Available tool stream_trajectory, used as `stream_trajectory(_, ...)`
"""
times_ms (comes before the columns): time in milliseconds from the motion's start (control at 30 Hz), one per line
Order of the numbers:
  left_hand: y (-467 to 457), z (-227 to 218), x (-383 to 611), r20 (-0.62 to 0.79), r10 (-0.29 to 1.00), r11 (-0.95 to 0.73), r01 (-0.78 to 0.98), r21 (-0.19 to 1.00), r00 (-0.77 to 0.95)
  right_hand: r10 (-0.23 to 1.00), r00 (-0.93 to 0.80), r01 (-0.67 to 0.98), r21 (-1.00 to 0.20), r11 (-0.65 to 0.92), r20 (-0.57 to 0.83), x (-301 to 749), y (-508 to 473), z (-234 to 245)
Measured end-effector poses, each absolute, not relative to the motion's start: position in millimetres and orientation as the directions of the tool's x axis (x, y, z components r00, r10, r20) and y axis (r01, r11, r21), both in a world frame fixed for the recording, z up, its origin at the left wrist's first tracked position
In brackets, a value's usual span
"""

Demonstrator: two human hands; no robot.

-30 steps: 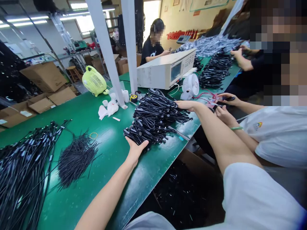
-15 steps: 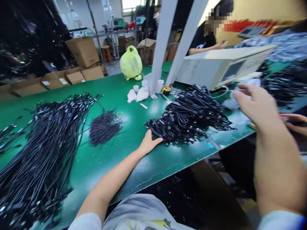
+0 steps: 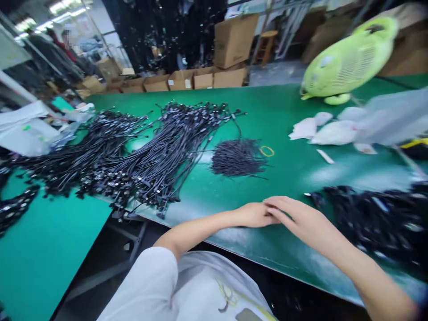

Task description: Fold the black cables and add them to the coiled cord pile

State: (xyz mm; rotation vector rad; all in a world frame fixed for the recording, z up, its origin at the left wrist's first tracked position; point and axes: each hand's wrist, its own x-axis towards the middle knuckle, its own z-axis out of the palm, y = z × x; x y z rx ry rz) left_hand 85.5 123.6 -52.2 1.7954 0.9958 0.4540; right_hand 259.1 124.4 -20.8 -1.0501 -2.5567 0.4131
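Observation:
My left hand point(image 3: 254, 215) is just over the green table's near side, its fingers mostly hidden behind my right hand. My right hand point(image 3: 294, 213) meets it, fingers stretched out and thumb apart, with nothing seen in it. A pile of bundled black cables point(image 3: 377, 218) lies to the right of both hands, blurred. Beyond the hands is a small heap of short thin black ties or cords point(image 3: 237, 157), with a yellow rubber band point(image 3: 267, 151) beside it. To the left, long black cables point(image 3: 167, 147) with small connector ends are spread in a thick bunch.
A lime-green fan point(image 3: 347, 62) stands at the back right, near white bags point(image 3: 334, 133) and a grey post point(image 3: 397, 116). More black cables point(image 3: 100, 142) and white packaging point(image 3: 30, 125) lie at left. Cardboard boxes point(image 3: 182, 81) line the far edge. A second table point(image 3: 43, 249) adjoins at left.
The view has swung left. My right hand has come from near the white machine to touch my left hand. My left hand has moved off the edge of the bundled cable pile.

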Motion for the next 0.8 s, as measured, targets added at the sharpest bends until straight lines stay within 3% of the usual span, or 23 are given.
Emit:
stream_trajectory(100, 88.0, -40.7, -4.9, -0.063, 0.929, -0.161, 0.551, 0.819, 0.366, 0.621, -0.768, 0.515, -0.426, 0.743, 0.155, 208.6, 146.9, -19.0)
stream_trajectory(167, 69.7, -28.6, -67.4, 0.122, 0.989, -0.143, 0.718, 0.681, 0.082, 0.534, -0.832, 0.439, -0.412, 0.798, 0.149, 158.2, 163.2, -14.3)
stream_trajectory(233, 60.4, -17.2, -122.2, 0.288, 0.941, -0.006, 0.846, 0.534, -0.176, 0.454, -0.873, 0.377, -0.345, 0.86, 0.179, 96.6, 179.8, -10.5)
stream_trajectory(300, 58.1, -10.6, -162.6, 0.327, 0.898, 0.134, 0.891, 0.435, -0.295, 0.428, -0.872, 0.394, -0.176, 0.902, 0.24, 34.0, 197.0, -9.7)
stream_trajectory(400, 56.1, -11.7, -192.6, 0.268, 0.931, 0.149, 0.927, 0.344, -0.249, 0.362, -0.898, 0.385, 0.05, 0.922, 0.252, -34.4, 222.9, -11.8)
stream_trajectory(567, 47.8, -19.9, -194.3, 0.308, 0.94, 0.049, 0.951, 0.304, -0.147, 0.286, -0.922, 0.33, 0.142, 0.933, 0.263, -49.2, 234.9, 5.0)
stream_trajectory(733, 57.4, -5.3, -182.3, 0.367, 0.923, -0.077, 0.882, 0.465, -0.113, -0.064, -0.92, 0.075, 0.335, 0.939, 0.386, -30.6, 199.7, 60.7)
stream_trajectory(800, 56.9, 10.3, -183.4, 0.379, 0.914, -0.103, 0.824, 0.557, -0.143, -0.07, -0.923, 0.067, 0.338, 0.939, 0.377, -27.3, 201.1, 84.9)
